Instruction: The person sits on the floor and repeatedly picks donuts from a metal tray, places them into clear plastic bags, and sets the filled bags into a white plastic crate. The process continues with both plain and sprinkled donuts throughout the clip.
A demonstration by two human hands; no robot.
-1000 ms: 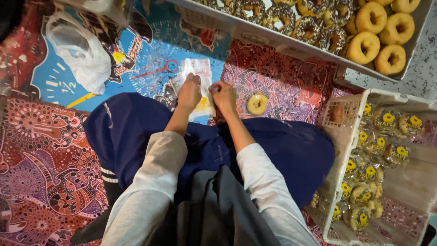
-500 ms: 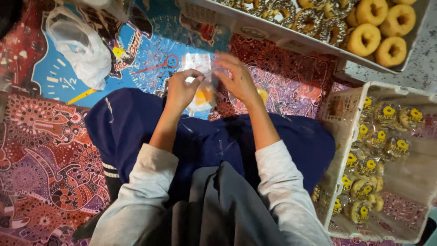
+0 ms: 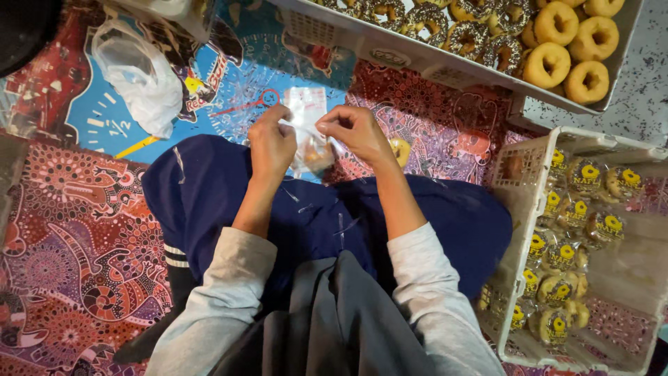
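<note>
Where the work sits: on a patterned mat on the floor, with the person's dark blue lap in the middle of it.
Far edge: a long tray of bare doughnuts walls off the top right.
Right edge: a white basket of wrapped doughnuts stands just beside the knee.
Left side: a crumpled white sack lies well apart from the hands.
Hands: the left hand and right hand are raised over the lap, close together, fingers of each pinched shut on the top of a clear bag.
Clear bag: it hangs between the hands with something brownish inside, too blurred to be sure.
Step in hand: likely working the bag's mouth.
Next move calls for: an even pinch on both sides of the thin film.
Open room: the bare mat ahead, save red scissors and a loose doughnut.
</note>
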